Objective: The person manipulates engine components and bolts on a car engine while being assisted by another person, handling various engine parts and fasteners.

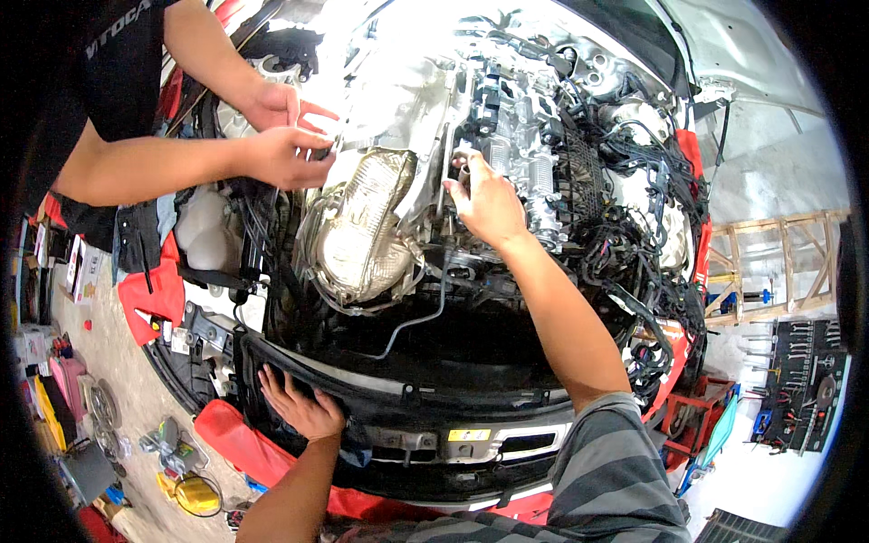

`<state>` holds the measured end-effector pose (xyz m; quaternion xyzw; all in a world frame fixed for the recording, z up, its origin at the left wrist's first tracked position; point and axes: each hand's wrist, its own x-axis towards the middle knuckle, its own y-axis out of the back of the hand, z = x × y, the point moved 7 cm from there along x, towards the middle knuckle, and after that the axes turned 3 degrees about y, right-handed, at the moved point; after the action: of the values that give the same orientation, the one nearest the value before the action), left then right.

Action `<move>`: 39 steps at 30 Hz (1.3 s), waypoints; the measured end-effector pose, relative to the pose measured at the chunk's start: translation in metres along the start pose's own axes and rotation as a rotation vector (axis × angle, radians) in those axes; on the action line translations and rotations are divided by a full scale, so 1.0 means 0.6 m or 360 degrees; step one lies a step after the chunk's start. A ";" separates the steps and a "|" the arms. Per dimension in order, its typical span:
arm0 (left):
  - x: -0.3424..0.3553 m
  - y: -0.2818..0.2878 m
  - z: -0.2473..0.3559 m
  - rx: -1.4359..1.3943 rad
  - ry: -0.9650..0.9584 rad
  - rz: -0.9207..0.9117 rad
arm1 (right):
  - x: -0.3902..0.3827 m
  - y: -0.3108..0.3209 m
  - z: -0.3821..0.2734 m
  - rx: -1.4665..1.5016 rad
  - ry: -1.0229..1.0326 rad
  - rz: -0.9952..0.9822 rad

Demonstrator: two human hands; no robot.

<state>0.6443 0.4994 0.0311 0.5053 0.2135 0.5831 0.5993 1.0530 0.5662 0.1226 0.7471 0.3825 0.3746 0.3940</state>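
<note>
My left hand (303, 409) lies flat with fingers spread on the black front crossmember (362, 404) of a car's open engine bay. Reaching over the engine (523, 163), my right hand (490, 201) has its fingers curled at the engine's near-left side, beside a silver metal heat shield (367, 222). What those fingers close on is too small and hidden to name. A thin grey hose (443, 294) hangs below that hand. At the left, another person's two hands (288, 156) meet above the shield, fingers bent around something I cannot make out.
Bundles of black wiring (602, 249) crowd the engine's right side. Red covers (249, 443) drape the car's front and sides. A tool board (801, 385) hangs on the right wall near a wooden frame (787, 258). Parts and a yellow item (195, 493) lie on the left floor.
</note>
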 end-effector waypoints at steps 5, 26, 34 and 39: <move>0.003 0.004 0.001 0.0023 -0.0027 0.0027 | 0.004 -0.011 -0.003 0.0402 0.0029 -0.0255; 0.001 -0.002 -0.009 -0.0047 0.0026 0.0026 | 0.005 -0.004 0.004 0.0169 -0.0029 -0.0011; 0.001 -0.003 -0.015 -0.0074 0.0078 -0.0019 | 0.011 -0.005 0.010 0.0015 -0.0250 -0.0073; -0.004 -0.006 -0.021 -0.0129 0.0119 -0.0043 | 0.003 -0.019 0.000 0.0686 0.0066 -0.0047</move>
<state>0.6350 0.5025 0.0222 0.4556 0.2188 0.6014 0.6187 1.0505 0.5720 0.1128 0.8005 0.4727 0.2934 0.2227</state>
